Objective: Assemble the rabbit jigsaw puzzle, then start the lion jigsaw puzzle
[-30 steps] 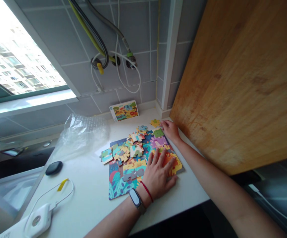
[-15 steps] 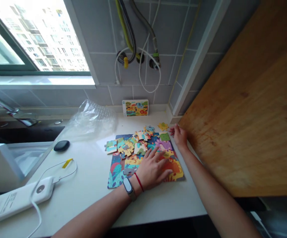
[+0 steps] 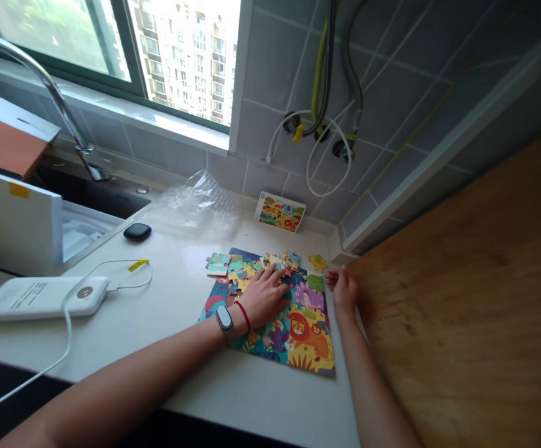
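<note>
My left hand (image 3: 263, 295) lies palm down over loose jigsaw pieces on the puzzle board, its fingers spread and empty. Under and around it is the colourful puzzle (image 3: 314, 342), with a red-maned lion and a purple animal showing at the right. A few jigsaw pieces (image 3: 218, 264) overhang the upper left corner, and others (image 3: 292, 260) are heaped along the top edge. My right hand (image 3: 343, 291) rests on the counter beside the puzzle's right edge, fingers curled in, with nothing seen in them. Just beyond its fingertips lies a yellow jigsaw piece (image 3: 317, 262).
A picture card (image 3: 280, 212) leans against the tiled wall. Clear plastic wrap (image 3: 200, 208), a black oval case (image 3: 137, 232) and a white power bank (image 3: 41, 297) with a cable are on the counter (image 3: 158, 336). A wooden panel (image 3: 466, 298) bounds the right side; a sink (image 3: 121, 202) lies left.
My left hand has moved up and left across the puzzle, uncovering the lion picture. The right hand stays beside the right edge, fingers still curled. The camera view has turned left and tilted.
</note>
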`<state>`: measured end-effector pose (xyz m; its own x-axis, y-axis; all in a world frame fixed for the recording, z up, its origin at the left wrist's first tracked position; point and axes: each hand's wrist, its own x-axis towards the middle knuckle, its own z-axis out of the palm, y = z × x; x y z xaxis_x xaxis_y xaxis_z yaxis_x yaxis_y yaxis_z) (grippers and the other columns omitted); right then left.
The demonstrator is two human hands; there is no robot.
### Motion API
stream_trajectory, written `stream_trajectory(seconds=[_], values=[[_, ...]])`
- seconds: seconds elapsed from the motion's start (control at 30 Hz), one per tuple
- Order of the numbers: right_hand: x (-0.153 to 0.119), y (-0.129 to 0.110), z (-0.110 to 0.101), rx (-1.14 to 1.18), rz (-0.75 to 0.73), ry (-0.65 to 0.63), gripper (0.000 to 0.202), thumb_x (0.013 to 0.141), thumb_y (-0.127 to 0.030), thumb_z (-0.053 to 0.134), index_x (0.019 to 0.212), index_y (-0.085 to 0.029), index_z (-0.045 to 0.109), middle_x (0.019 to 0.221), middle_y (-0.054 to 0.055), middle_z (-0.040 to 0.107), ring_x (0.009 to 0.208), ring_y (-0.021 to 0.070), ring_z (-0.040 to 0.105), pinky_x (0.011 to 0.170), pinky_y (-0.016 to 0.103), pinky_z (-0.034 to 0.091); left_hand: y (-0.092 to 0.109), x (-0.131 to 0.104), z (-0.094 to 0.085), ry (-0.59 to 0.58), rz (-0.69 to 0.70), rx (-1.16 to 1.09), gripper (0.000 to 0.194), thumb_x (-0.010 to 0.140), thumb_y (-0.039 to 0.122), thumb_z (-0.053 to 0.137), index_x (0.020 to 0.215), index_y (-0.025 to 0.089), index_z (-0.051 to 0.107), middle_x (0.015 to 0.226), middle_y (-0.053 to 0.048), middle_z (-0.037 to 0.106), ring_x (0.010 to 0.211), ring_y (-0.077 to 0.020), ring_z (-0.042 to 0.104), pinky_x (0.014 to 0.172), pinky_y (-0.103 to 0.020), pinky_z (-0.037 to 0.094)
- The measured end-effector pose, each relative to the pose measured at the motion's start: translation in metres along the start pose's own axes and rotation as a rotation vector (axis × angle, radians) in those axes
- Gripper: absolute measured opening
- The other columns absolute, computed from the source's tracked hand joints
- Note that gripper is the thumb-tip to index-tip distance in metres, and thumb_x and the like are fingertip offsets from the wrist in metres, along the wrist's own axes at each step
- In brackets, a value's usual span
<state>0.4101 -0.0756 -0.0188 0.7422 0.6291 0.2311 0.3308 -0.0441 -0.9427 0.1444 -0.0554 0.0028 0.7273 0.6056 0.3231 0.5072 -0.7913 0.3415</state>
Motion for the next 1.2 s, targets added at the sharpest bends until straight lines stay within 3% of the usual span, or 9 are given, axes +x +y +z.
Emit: stream_trajectory(seconds=[0.13, 0.27, 0.43, 0.53, 0.67, 0.8, 0.9, 1.07, 1.2], values=[[0.001, -0.001, -0.001, -0.021, -0.011, -0.015, 0.076, 0.081, -0.091, 0.047, 0.071, -0.019, 0.069, 0.063, 0.010, 0.072, 0.052, 0.0202, 0.063, 0.052, 0.032, 0.048, -0.012, 0.007, -0.010, 0.063, -0.037, 0.007, 0.030, 0.100, 0.037, 0.064, 0.127, 0.026, 0.071, 0.154, -0.012, 0.054, 0.148, -0.0347, 0.043, 0.117, -0.053, 0.042], [0.001, -0.001, 0.000, -0.027, -0.022, -0.033, 0.074, 0.082, -0.090, 0.047, 0.071, -0.020, 0.068, 0.063, 0.010, 0.072, 0.052, 0.0205, 0.064, 0.052, 0.033, 0.049, -0.056, 0.010, -0.038, 0.085, -0.112, 0.036, 0.034, 0.105, 0.042, 0.053, 0.127, 0.023, 0.070, 0.147, -0.016, 0.058, 0.137, -0.0344, 0.053, 0.111, -0.051, 0.046], [0.003, 0.002, 0.000, -0.036, -0.014, -0.052, 0.076, 0.078, -0.093, 0.049, 0.071, -0.019, 0.068, 0.062, 0.010, 0.072, 0.052, 0.0207, 0.063, 0.052, 0.033, 0.048, -0.126, 0.001, -0.080, -0.203, -0.197, 0.022, 0.034, 0.103, 0.027, 0.049, 0.126, 0.020, 0.072, 0.123, -0.013, 0.072, 0.105, -0.0273, 0.069, 0.094, -0.038, 0.052], [0.004, 0.005, 0.000, -0.041, -0.014, -0.063, 0.077, 0.077, -0.093, 0.050, 0.071, -0.019, 0.069, 0.063, 0.010, 0.072, 0.053, 0.0210, 0.063, 0.054, 0.034, 0.049, -0.150, -0.004, -0.097, -0.245, -0.228, -0.024, 0.035, 0.099, 0.029, 0.054, 0.128, 0.019, 0.070, 0.119, -0.010, 0.075, 0.102, -0.0238, 0.069, 0.091, -0.031, 0.051], [0.004, 0.005, -0.001, -0.063, -0.021, -0.070, 0.074, 0.080, -0.089, 0.051, 0.071, -0.019, 0.071, 0.064, 0.010, 0.073, 0.054, 0.0222, 0.064, 0.054, 0.034, 0.048, -0.161, -0.009, -0.106, -0.333, -0.264, -0.133, 0.042, 0.087, 0.038, 0.072, 0.125, 0.020, 0.072, 0.111, -0.007, 0.077, 0.090, -0.0205, 0.069, 0.082, -0.027, 0.050], [0.005, 0.006, 0.000, -0.068, -0.022, -0.078, 0.076, 0.077, -0.092, 0.052, 0.071, -0.018, 0.071, 0.063, 0.010, 0.073, 0.054, 0.0218, 0.063, 0.055, 0.034, 0.049, -0.168, -0.011, -0.105, -0.394, -0.271, -0.190, 0.069, 0.069, 0.046, 0.087, 0.133, 0.024, 0.068, 0.114, -0.006, 0.075, 0.088, -0.0201, 0.068, 0.076, -0.025, 0.048], [0.007, 0.008, 0.001, -0.072, -0.024, -0.085, 0.079, 0.075, -0.094, 0.052, 0.072, -0.017, 0.071, 0.062, 0.009, 0.072, 0.054, 0.0208, 0.061, 0.056, 0.034, 0.049, -0.172, -0.011, -0.101, -0.418, -0.275, -0.212, 0.071, 0.065, 0.048, 0.090, 0.130, 0.025, 0.071, 0.110, -0.005, 0.074, 0.088, -0.0204, 0.068, 0.075, -0.025, 0.048], [0.009, 0.012, 0.001, -0.074, -0.024, -0.095, 0.081, 0.072, -0.096, 0.053, 0.071, -0.017, 0.071, 0.061, 0.008, 0.071, 0.055, 0.0202, 0.061, 0.059, 0.035, 0.050, -0.178, -0.007, -0.099, -0.286, -0.264, -0.230, 0.050, 0.077, 0.044, 0.082, 0.122, 0.021, 0.074, 0.104, -0.007, 0.075, 0.092, -0.0232, 0.069, 0.081, -0.028, 0.049], [0.009, 0.013, 0.002, -0.057, -0.024, -0.096, 0.080, 0.073, -0.095, 0.053, 0.072, -0.017, 0.072, 0.062, 0.008, 0.072, 0.055, 0.0198, 0.061, 0.059, 0.034, 0.050, -0.168, -0.003, -0.093, -0.034, -0.250, -0.141, 0.055, 0.089, 0.051, 0.071, 0.131, 0.017, 0.068, 0.124, -0.014, 0.069, 0.107, -0.0267, 0.068, 0.095, -0.034, 0.051]])
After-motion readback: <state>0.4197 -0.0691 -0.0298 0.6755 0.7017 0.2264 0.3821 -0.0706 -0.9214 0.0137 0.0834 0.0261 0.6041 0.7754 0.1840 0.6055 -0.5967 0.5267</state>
